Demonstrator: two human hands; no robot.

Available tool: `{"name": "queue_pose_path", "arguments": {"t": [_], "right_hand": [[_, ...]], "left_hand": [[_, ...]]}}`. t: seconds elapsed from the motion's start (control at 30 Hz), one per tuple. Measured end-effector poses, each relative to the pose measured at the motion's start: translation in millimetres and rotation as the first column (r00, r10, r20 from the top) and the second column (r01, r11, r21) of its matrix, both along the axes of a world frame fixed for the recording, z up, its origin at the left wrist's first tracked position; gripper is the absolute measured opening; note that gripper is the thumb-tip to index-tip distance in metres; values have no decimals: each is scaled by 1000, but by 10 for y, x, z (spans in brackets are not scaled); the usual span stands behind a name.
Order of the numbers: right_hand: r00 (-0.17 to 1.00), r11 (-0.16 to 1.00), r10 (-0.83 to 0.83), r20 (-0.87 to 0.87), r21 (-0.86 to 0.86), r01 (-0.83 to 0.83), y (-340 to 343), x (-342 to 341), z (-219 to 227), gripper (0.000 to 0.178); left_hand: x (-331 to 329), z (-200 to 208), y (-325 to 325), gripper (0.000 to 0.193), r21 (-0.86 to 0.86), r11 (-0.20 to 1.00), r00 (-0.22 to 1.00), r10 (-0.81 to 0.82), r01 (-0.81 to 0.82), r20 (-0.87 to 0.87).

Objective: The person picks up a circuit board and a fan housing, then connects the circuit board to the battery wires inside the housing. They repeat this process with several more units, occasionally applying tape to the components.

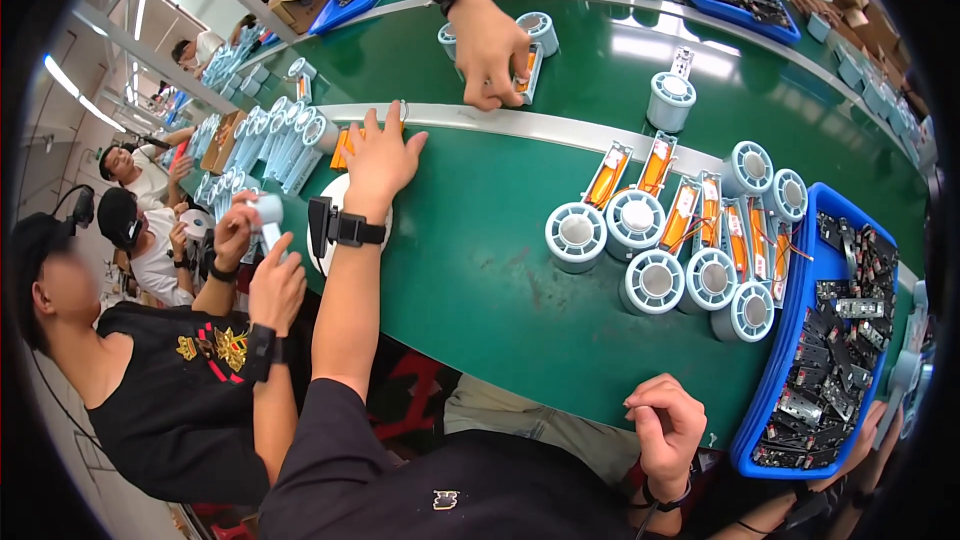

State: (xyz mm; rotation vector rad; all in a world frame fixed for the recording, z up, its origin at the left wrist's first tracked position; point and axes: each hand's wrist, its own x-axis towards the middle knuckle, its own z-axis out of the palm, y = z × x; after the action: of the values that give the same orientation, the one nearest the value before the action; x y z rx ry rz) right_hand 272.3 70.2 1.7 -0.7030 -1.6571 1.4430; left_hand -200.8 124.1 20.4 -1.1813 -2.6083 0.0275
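Observation:
My left hand (pixel 381 162) reaches forward to the far left of the green table, its fingers spread over the pale rail. Orange battery packs (pixel 342 147) lie right beside its fingers; whether it touches them I cannot tell. Near the front edge, my right hand (pixel 668 430) is loosely curled with no object visible in it. Several light-blue handheld fan bodies (pixel 634 219) lie in the right half, round heads attached to open handles showing orange batteries and thin wires. A white round object (pixel 335 215) is partly hidden behind my left forearm.
A blue tray (pixel 745 455) of small black circuit parts stands at the right. Across the rail, another person's hand (pixel 495 55) is at a fan body. One fan (pixel 672 100) stands there. At left, a co-worker (pixel 190 380) handles a light-blue piece beside rows of fan bodies (pixel 290 145).

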Motion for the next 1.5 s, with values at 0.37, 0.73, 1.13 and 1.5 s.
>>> {"name": "queue_pose_path", "arguments": {"t": [0.37,0.73,1.13,1.5], "right_hand": [[999,999,-45,24,-13,45,-23,-67,46,13],[998,991,-65,-6,-115,64,-32,-48,65,12],[995,987,-98,3,-130,97,-53,-60,61,11],[991,983,-128,-41,-136,121,-70,-90,-12,10]], "left_hand": [[800,983,412,31,-56,920,898,-364,389,247],[815,1303,406,37,-45,915,882,-374,402,286],[747,1169,591,40,-69,865,798,-424,496,428],[-314,-158,1602,78,557,792,616,-575,251,539]]}}
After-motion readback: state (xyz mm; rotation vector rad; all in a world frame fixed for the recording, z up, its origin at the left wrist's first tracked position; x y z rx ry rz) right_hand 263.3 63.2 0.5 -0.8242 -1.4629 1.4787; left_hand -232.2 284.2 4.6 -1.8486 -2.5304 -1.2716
